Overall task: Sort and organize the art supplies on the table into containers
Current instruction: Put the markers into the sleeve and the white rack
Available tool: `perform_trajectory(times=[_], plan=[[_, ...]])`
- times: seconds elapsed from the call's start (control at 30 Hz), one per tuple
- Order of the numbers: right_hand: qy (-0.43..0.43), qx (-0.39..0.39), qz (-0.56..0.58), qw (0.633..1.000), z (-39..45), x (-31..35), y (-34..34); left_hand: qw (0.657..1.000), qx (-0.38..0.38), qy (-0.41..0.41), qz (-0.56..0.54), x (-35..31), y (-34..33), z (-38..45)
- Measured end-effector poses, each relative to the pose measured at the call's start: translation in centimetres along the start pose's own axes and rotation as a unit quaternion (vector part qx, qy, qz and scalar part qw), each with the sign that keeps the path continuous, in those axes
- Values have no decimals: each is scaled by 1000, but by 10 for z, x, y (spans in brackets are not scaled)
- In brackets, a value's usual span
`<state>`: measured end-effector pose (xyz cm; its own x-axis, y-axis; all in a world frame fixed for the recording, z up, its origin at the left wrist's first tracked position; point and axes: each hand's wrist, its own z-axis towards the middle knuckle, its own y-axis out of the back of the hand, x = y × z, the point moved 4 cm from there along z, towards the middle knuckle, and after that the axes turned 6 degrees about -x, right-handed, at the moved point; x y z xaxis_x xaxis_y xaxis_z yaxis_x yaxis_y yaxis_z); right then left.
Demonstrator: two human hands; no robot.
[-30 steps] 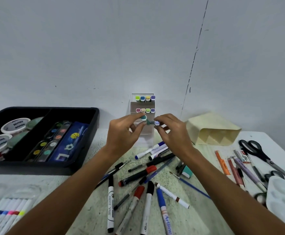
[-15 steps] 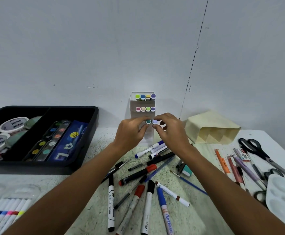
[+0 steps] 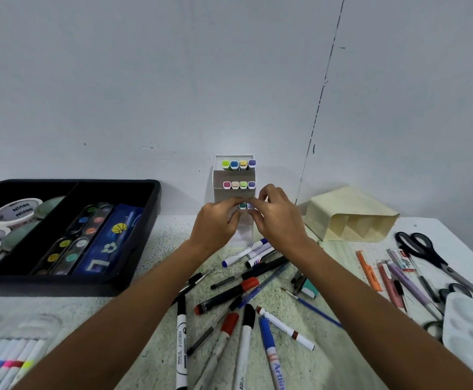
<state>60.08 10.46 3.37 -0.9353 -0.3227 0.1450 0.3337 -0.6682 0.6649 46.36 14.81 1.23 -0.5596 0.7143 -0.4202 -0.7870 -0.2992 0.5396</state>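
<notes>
The speckled worktop (image 3: pixel 162 327) carries a black tray (image 3: pixel 134 266), a white marker stand (image 3: pixel 233 178), a cream holder (image 3: pixel 350 218), scattered markers (image 3: pixel 226 294), scissors (image 3: pixel 423 249) and a palette (image 3: pixel 471 325).

Dim, flat, bluish light fills the scene — shadows are soft, with a faint one under the black tray (image 3: pixel 134 280). Wide-angle bending curves the edges, and the near corners — forearms, lower-left markers (image 3: pixel 7 364) — look slightly soft.

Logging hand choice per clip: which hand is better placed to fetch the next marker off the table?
Probably right. The right hand sits directly above the blue-capped marker by the white tiered holder. The left hand sits farther from it. Both pinch markers there now.
</notes>
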Motion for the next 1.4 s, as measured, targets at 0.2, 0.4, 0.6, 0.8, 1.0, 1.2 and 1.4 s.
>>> perform_trajectory(times=[0.2, 0.4, 0.6, 0.8, 1.0, 1.2, 1.4], plan=[[-12, -23, 46, 999, -3, -8, -4, 1000, -9, 6, -28, -4, 5, 1], [-37, -49, 107, 992, -5, -13, -13, 999, -23, -5, -43, -6, 5, 0], [-35, -61, 104, 992, -7, -11, -15, 999, -25, -12, -27, -6, 6, -1], [-19, -31, 99, 994, -14, -10, -8, 996, 9, -85, 10, -4, 16, -15], [-92, 8, 129, 987, -57, -23, 12, 993, 14, -107, -49, -19, 9, -52], [-231, 84, 61, 967, -130, -86, 60, 970, 142, -126, -153, -81, -63, -76], [-330, 95, -17, 939, -179, -161, 129, 956, 235, -67, -164, -145, -145, -61]])
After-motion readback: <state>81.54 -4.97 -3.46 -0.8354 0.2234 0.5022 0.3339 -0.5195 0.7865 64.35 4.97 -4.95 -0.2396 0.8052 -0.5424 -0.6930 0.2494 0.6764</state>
